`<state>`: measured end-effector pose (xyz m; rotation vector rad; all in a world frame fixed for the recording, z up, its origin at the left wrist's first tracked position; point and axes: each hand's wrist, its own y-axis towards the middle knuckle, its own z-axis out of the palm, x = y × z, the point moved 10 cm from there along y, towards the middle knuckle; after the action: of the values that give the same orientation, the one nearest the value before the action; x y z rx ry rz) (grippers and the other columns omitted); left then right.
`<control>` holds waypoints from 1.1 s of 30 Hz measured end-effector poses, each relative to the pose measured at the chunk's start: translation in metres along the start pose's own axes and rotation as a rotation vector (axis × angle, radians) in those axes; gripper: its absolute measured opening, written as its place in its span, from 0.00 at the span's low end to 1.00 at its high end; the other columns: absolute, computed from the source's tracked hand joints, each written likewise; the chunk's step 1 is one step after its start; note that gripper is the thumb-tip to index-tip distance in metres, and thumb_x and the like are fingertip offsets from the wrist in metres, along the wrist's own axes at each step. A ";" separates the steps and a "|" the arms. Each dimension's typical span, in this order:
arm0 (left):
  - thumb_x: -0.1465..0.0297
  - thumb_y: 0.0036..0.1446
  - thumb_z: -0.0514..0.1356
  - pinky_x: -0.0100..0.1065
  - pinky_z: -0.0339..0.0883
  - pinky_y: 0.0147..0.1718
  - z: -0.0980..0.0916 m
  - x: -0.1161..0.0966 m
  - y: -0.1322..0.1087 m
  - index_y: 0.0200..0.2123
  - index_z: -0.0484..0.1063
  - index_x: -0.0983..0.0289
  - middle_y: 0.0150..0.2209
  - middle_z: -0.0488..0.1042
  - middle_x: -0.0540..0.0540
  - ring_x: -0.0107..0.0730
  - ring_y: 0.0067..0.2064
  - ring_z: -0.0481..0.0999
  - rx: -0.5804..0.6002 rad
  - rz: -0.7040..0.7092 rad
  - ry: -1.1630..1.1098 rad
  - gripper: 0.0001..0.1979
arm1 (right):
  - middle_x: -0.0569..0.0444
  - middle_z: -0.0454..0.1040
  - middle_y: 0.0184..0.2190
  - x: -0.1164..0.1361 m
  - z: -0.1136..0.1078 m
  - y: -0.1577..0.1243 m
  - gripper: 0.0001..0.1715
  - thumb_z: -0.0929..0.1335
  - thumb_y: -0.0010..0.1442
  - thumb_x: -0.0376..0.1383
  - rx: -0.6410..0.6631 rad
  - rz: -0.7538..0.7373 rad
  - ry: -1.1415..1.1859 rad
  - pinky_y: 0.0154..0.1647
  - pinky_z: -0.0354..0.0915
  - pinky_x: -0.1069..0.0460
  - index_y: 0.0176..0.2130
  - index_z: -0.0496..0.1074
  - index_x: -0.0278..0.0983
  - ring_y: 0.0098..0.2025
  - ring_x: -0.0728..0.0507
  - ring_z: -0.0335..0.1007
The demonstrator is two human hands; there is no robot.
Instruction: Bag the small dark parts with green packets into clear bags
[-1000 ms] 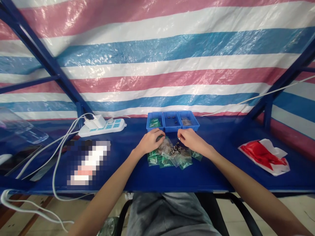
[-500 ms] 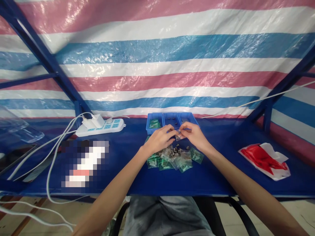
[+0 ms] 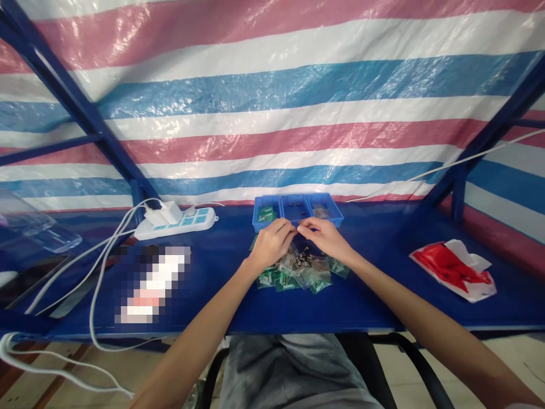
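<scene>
My left hand (image 3: pixel 272 241) and my right hand (image 3: pixel 324 238) meet fingertip to fingertip just in front of three small blue bins (image 3: pixel 297 209). Both pinch something tiny between them that I cannot make out. Below the hands lies a pile of small clear plastic bags (image 3: pixel 300 270) holding green and dark parts. The left bin holds green parts, the middle one a few dark bits, the right one greyish pieces.
A white power strip (image 3: pixel 176 221) with plugs and white cables (image 3: pixel 97 255) sits at the back left. A red and white plastic bag (image 3: pixel 453 267) lies at the right. A blurred patch (image 3: pixel 151 281) lies left of the pile. Blue frame posts stand at both sides.
My hands rose from the bag pile toward the bins, holding a small clear bag half a second ago, and have now drawn closer together, slightly lower.
</scene>
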<state>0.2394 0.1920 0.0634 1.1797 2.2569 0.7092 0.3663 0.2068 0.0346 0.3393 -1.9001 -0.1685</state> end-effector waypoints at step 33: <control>0.67 0.73 0.50 0.28 0.69 0.33 -0.002 -0.002 -0.004 0.44 0.72 0.64 0.41 0.73 0.56 0.31 0.40 0.77 -0.063 0.119 0.228 0.12 | 0.48 0.79 0.44 -0.014 0.002 0.005 0.17 0.64 0.58 0.29 -0.010 -0.070 -0.085 0.30 0.70 0.53 0.46 0.73 0.37 0.37 0.45 0.78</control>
<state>0.2370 0.1877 0.0624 1.2662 2.3416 0.9990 0.3678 0.2159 0.0229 0.3975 -1.9716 -0.2420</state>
